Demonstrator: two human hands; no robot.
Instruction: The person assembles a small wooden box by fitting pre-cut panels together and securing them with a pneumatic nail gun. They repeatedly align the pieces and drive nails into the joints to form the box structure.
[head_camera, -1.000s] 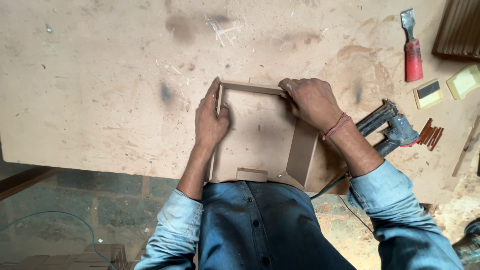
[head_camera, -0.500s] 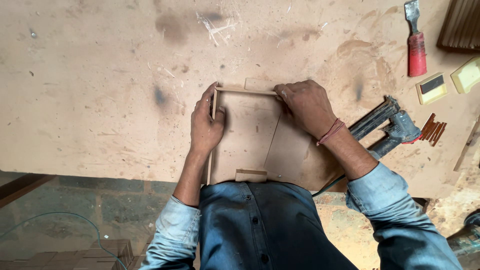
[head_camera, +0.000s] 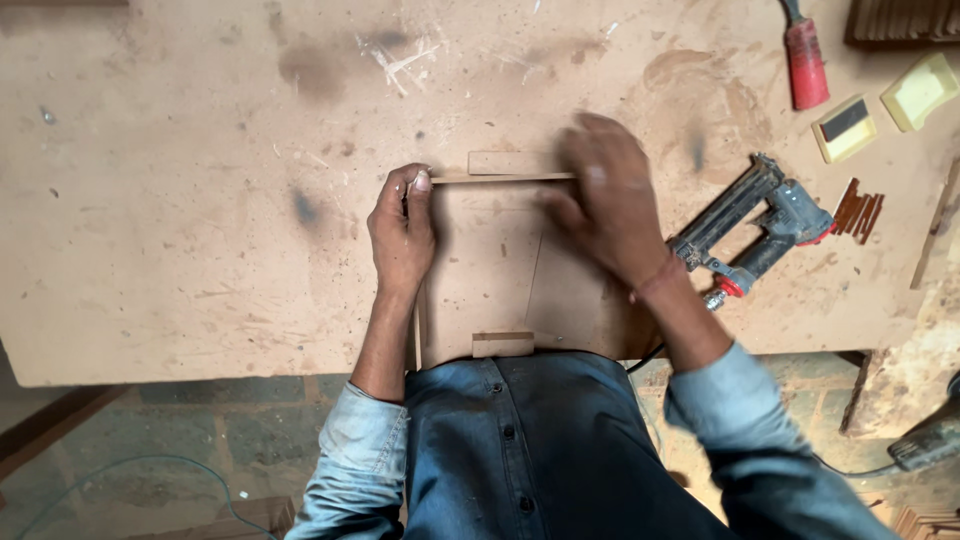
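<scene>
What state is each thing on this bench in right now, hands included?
Left hand: gripping the far left corner of the frame.
Right hand: blurred, over the frame's right side; grip unclear.
Wooden frame: flat on the workbench, right side panel leaning inward.
Nail gun: lying on its side, untouched.
Red-handled tool: lying flat, untouched.
Yellow blocks: lying flat, apart.

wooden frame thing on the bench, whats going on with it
A person leans over a workbench with both hands on a shallow box frame of thin board. The left hand grips the frame's far left corner; the right hand, blurred, lies across its right side. A nail gun lies to the right, untouched, beside a red-handled tool.
</scene>
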